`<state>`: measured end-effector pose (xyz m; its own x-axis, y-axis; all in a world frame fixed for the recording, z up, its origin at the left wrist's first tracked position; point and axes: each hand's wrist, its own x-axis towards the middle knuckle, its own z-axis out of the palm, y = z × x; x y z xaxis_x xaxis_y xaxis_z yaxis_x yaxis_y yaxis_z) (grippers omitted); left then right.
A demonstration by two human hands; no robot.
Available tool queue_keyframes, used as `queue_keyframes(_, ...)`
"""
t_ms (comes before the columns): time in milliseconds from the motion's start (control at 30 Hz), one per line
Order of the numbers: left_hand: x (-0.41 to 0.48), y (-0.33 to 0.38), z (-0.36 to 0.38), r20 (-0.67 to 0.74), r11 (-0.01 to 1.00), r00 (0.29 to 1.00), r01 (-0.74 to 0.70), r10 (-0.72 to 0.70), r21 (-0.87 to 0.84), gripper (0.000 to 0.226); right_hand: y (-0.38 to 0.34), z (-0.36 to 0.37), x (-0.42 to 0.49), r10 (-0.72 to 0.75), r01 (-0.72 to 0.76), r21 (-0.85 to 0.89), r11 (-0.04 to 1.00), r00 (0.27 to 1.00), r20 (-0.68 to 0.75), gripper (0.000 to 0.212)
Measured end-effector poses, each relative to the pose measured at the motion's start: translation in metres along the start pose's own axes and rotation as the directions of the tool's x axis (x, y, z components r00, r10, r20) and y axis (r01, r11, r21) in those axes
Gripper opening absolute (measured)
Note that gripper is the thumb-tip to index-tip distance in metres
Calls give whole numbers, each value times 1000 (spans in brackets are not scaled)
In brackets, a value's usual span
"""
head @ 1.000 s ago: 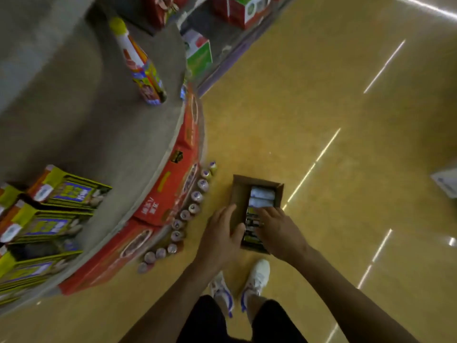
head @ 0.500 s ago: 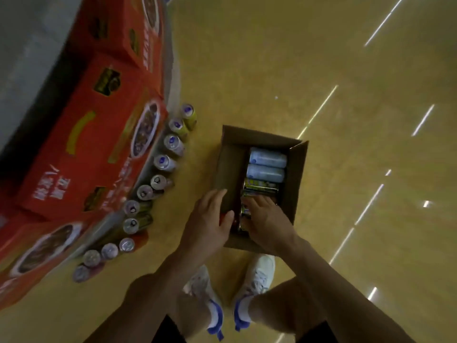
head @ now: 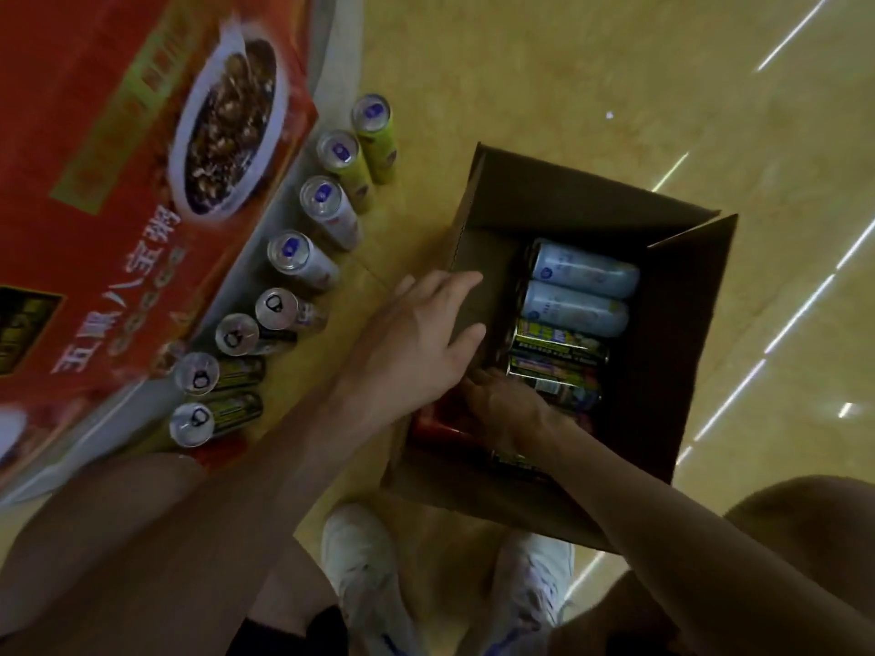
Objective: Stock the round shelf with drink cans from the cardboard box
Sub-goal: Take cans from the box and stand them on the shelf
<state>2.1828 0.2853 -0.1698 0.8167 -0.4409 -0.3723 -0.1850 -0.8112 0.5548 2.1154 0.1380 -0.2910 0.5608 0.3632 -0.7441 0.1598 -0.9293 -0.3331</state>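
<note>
The box (head: 568,194) sits on the floor (head: 544,78) with its cans (head: 582,272) stacked on their sides, near a row (head: 289,258) standing along the foot of the shelf (head: 334,63). The left hand (head: 416,338) lies flat-fingered over the box's wall, while the right hand (head: 506,404) dips among the cans, fingers hidden, so I can't tell if they grip one. Full cans look heavy, stiff and slick, so I'd wrap the fingers round the body's middle.

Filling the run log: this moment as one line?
left hand: open over box wall | right hand: inside box among cans, grip hidden | can row: upright by shelf
</note>
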Motion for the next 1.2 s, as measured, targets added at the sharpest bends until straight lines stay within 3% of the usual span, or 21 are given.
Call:
queue_keyframes(200,9,-10,3,7,995,996,-85,85,52,59,-3,25,31,30,-31,3,1000,998,63,66)
queue_keyframes(433,9,-12,1,-10,995,995,-102,102,-4,59,-26,26,44,58,-31,-129,991,977,206,52)
queue_keyframes(767,9,-16,-4,-19,990,990,-138,138,-6,56,-17,-12,22,-6,12,-36,999,986,165,50)
queue_keyframes(933,15,-12,-6,-60,986,986,-159,156,-48,49,-5,-50,-35,23,-28,237,971,999,24,60)
queue_keyframes(1067,17,-2,-10,-68,975,978,-205,199,-82,45,5,-82,-81,60,2,525,851,993,-101,57)
queue_keyframes(1200,22,-5,-9,-63,963,973,-230,223,-139,45,15,-100,-106,103,34,674,738,981,-162,62)
